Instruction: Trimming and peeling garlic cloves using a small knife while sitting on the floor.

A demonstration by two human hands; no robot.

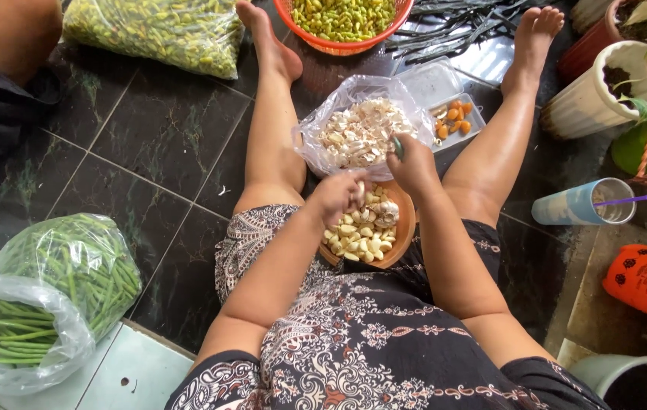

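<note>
I sit on a dark tiled floor with my legs spread. Between them a brown bowl [405,228] holds peeled garlic cloves [360,234]. My left hand [336,195] is closed on a garlic clove just above the bowl. My right hand [413,163] grips a small knife with a green handle [398,146], close to the left hand. Just beyond the hands lies a clear plastic bag [316,125] holding garlic skins [361,130].
A clear tray [445,83] with small orange pieces lies past the bag. An orange basket [342,47] and a bag of green chillies [156,30] sit farther off. Bagged green beans [73,266] lie left. Plant pots [604,91] and a cup with a straw [581,203] stand right.
</note>
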